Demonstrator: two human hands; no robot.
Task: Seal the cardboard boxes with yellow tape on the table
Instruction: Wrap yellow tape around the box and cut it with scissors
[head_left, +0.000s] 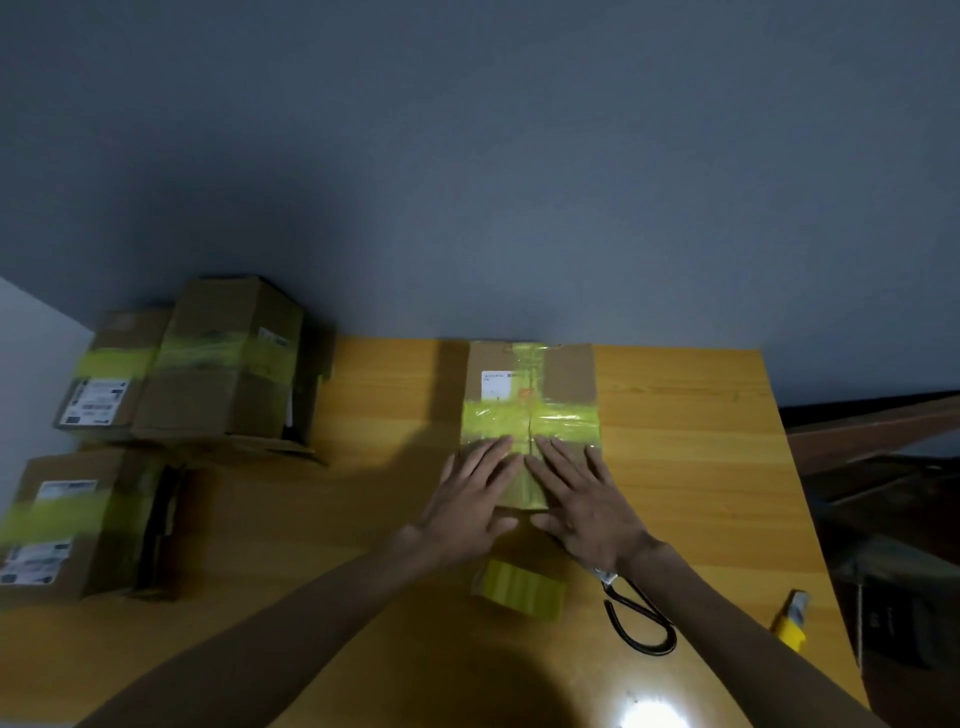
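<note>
On the box (569, 371), the left hand (470, 501) and right hand (587, 501) lie flat, fingers straight, pressing the tape (530, 418). Uneven pressure may trap wrinkles, so the tape could peel.

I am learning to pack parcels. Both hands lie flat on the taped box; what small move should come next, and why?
Probably slide both hands toward the near edge, to press the lengthwise tape strip down. The left hand and right hand lie flat on the box, either side of that strip, and the crosswise band is already on.
</note>
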